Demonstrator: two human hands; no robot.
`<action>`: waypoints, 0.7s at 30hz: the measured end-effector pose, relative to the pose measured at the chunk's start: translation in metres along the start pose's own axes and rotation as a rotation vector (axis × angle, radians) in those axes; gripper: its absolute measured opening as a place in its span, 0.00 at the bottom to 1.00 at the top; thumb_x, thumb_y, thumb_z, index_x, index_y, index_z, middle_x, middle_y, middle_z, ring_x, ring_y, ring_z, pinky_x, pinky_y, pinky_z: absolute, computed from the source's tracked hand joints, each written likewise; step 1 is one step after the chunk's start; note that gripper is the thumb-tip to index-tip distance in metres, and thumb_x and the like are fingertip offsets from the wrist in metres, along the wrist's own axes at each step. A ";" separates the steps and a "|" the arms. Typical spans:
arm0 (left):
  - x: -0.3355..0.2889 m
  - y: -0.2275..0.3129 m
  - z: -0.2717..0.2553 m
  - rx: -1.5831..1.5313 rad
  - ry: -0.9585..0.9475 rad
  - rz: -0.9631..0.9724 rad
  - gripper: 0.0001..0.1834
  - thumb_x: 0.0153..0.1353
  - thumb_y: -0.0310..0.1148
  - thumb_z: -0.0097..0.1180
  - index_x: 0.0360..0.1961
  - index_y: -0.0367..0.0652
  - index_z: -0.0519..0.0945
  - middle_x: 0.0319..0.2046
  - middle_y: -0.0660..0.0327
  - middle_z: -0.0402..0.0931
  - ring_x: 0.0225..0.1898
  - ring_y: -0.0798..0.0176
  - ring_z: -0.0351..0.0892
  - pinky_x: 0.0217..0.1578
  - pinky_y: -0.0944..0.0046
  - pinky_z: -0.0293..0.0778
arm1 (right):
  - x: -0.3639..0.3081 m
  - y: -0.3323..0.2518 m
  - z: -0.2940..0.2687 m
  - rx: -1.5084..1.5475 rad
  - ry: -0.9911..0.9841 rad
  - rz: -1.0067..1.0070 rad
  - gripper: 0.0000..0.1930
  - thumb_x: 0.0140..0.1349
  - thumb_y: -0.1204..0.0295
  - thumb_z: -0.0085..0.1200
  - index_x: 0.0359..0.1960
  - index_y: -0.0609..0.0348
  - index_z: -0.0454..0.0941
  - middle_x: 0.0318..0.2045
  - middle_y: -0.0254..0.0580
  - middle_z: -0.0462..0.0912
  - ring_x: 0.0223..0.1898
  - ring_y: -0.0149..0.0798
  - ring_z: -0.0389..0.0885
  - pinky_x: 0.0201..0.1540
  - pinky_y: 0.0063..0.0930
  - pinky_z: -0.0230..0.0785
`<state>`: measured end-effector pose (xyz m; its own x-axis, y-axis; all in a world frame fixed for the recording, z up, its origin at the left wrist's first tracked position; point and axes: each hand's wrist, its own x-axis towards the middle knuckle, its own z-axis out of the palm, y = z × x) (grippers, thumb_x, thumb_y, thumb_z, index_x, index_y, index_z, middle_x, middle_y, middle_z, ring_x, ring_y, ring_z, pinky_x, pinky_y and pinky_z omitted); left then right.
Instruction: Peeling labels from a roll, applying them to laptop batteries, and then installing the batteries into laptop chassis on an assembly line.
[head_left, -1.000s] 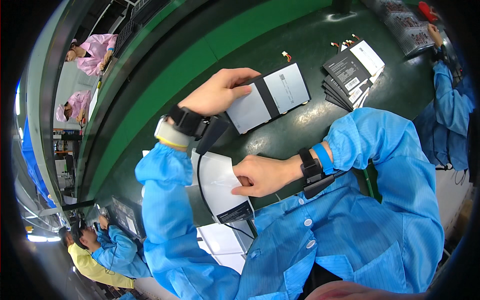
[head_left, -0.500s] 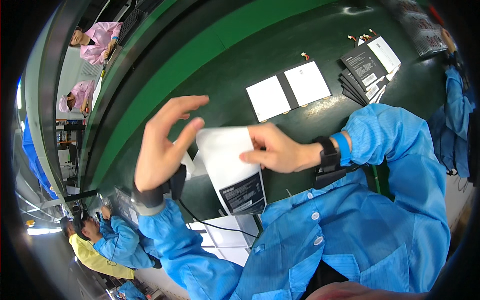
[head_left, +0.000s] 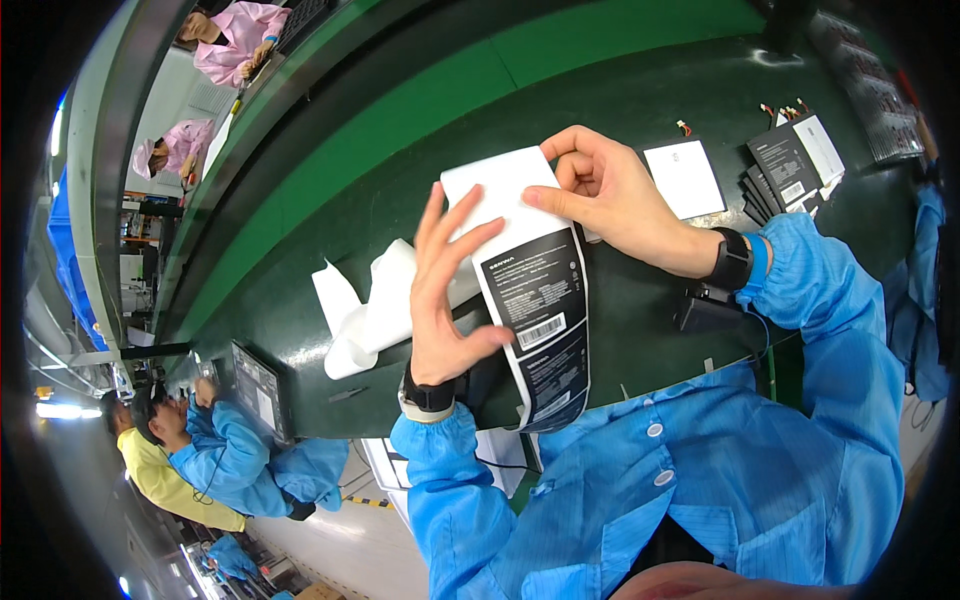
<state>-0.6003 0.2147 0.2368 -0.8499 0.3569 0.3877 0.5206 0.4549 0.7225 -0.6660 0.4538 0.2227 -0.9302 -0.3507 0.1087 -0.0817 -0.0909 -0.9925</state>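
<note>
A strip of black printed labels [head_left: 536, 290] on white backing hangs in front of me, its lower end curling near the table edge. At its bare white upper part, my right hand [head_left: 630, 205] pinches the right edge between thumb and fingers. My left hand [head_left: 440, 295] is open along the strip's left side, fingers spread over the white part and thumb apart, near the black label. Loose curls of white backing paper [head_left: 385, 300] lie left of it. Beyond the right hand lies a flat battery pack [head_left: 685, 180] with white faces and a small wire connector, partly hidden.
Several black battery packs [head_left: 790, 165] are stacked at the right, near a clear tray [head_left: 870, 85]. A small dark tool [head_left: 348, 394] lies on the green table [head_left: 400, 190]. Co-workers in blue [head_left: 230, 450] and pink [head_left: 240, 40] are at the left.
The strip has been raised and shifted right, exposing more black labels. Both hands moved right, and the left hand came onto the strip. The loose white paper now shows at the left.
</note>
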 end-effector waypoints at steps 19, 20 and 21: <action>0.010 0.021 0.010 -0.352 0.131 -0.247 0.37 0.59 0.11 0.63 0.70 0.26 0.65 0.64 0.45 0.72 0.62 0.58 0.76 0.64 0.60 0.72 | 0.007 -0.001 0.000 0.209 -0.018 -0.047 0.37 0.64 0.73 0.68 0.70 0.60 0.59 0.37 0.40 0.85 0.34 0.25 0.82 0.32 0.17 0.72; 0.011 0.016 0.010 -0.410 0.191 -0.278 0.37 0.59 0.11 0.63 0.70 0.25 0.66 0.61 0.45 0.75 0.61 0.58 0.77 0.62 0.61 0.74 | 0.006 -0.001 0.002 0.166 0.034 -0.135 0.40 0.63 0.73 0.69 0.72 0.58 0.57 0.38 0.40 0.84 0.35 0.26 0.82 0.35 0.17 0.73; 0.012 0.014 0.009 -0.467 0.251 -0.310 0.36 0.59 0.11 0.63 0.69 0.25 0.66 0.59 0.44 0.77 0.59 0.59 0.79 0.60 0.61 0.75 | 0.005 -0.002 0.003 0.122 0.086 -0.222 0.43 0.62 0.74 0.70 0.74 0.56 0.55 0.39 0.41 0.83 0.36 0.26 0.82 0.38 0.17 0.73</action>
<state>-0.6028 0.2330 0.2459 -0.9788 0.0363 0.2014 0.2038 0.0807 0.9757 -0.6695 0.4490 0.2258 -0.9217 -0.2292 0.3130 -0.2485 -0.2707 -0.9300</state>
